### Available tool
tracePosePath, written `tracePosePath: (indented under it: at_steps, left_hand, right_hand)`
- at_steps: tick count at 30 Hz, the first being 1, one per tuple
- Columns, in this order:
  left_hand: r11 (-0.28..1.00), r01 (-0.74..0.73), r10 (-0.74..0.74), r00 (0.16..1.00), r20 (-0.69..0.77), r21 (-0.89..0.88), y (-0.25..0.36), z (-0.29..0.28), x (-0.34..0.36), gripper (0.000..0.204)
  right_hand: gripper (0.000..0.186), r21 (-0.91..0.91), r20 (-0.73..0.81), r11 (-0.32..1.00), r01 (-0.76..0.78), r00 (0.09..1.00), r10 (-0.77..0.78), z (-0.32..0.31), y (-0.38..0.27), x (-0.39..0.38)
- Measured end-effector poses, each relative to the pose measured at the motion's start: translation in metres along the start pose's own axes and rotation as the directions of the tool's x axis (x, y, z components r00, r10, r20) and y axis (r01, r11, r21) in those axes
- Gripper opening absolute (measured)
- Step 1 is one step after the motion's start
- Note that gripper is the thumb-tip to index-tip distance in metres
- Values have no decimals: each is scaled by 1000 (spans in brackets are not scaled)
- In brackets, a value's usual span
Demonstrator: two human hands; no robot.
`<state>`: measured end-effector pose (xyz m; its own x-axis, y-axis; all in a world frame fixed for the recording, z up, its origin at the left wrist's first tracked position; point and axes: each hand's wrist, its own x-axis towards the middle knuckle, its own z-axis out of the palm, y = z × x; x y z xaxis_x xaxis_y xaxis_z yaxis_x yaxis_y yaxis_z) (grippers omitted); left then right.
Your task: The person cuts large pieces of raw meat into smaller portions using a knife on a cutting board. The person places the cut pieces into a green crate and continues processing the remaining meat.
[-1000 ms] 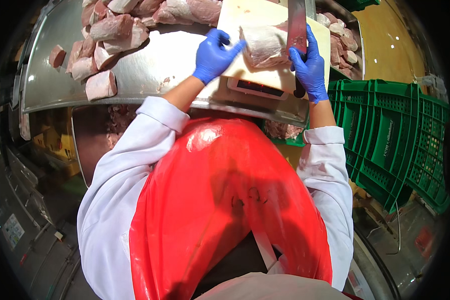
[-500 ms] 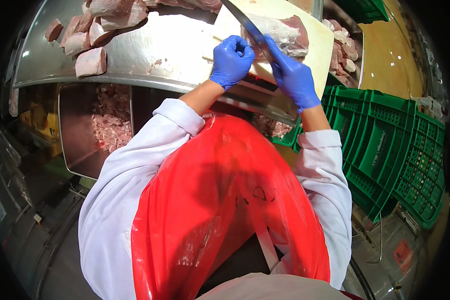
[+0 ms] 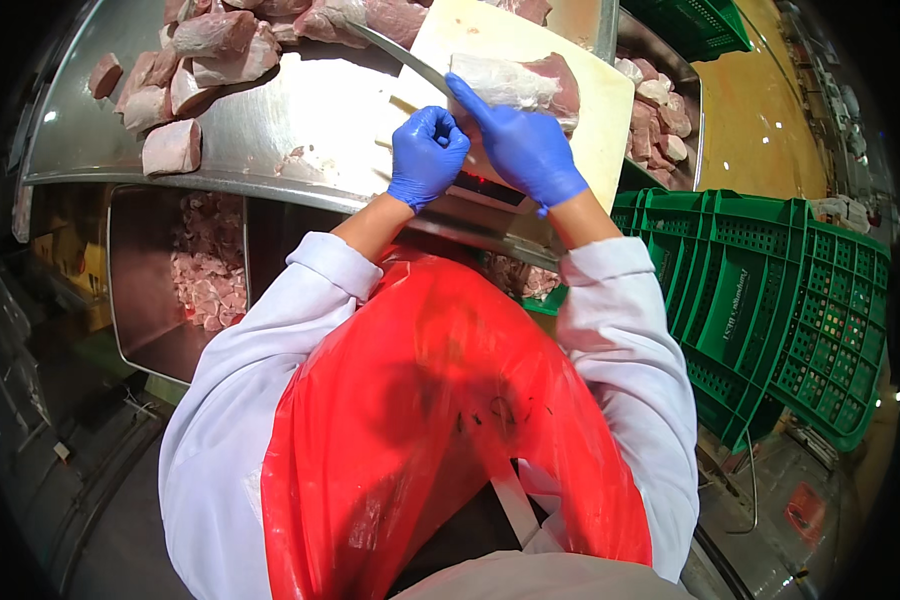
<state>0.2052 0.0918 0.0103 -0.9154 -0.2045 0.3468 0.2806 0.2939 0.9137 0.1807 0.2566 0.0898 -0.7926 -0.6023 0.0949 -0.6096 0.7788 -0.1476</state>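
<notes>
Head view. We see a block of meat [image 3: 500, 82] lying on the cutting board [image 3: 600, 130], its pale, fatty side uppermost and its pink cut face towards the board's right edge. Our right hand [image 3: 532, 152], over the near part of the board, is wrapped around a knife [image 3: 418, 67], forefinger stretched forward; the blade slants across the board's left edge. Our left hand [image 3: 428, 156], at the board's near left corner, has its fingers curled in towards the thumb; we cannot tell whether they pinch anything. Further pieces of meat [image 3: 172, 148] lie on the metal worktop [image 3: 240, 150], left of the board. We judge the block fairly heavy for its bulk, soft rather than stiff, and slippery over the fatty side. It should bear firm handling without breaking, though hard fingertips may dent it. We would steady it with a spread palm across the top, or cup both long sides, well clear of the blade.
</notes>
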Motion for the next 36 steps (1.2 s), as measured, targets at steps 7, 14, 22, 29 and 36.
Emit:
tracePosePath:
  at_steps: [7,14,22,29,36]
  left_hand:
    - [997,-26,30,998,-63,69,-8,-19,-4,6]
    - [974,222,-218,973,-77,50,-36,-82,30,7]
    - [933,135,-122,991,58,-334,-54,-62,60,10]
    - [476,482,-494,839,230,-736,-42,-64,89,10]
    - [821,361,-285,930,231,-442,-39,-56,109,22]
  right_hand:
    - [86,-189,311,979,-81,940,138,-26,19,-126]
    - [79,41,194,969,-243,953,231,-40,11,-184]
    - [71,518,-285,780,-351,789,545,10,-55,-23]
    - [81,95,-223,844,-528,815,535,50,-99,-29]
    - [84,-61,128,793,-606,783,608,29,-156,-124]
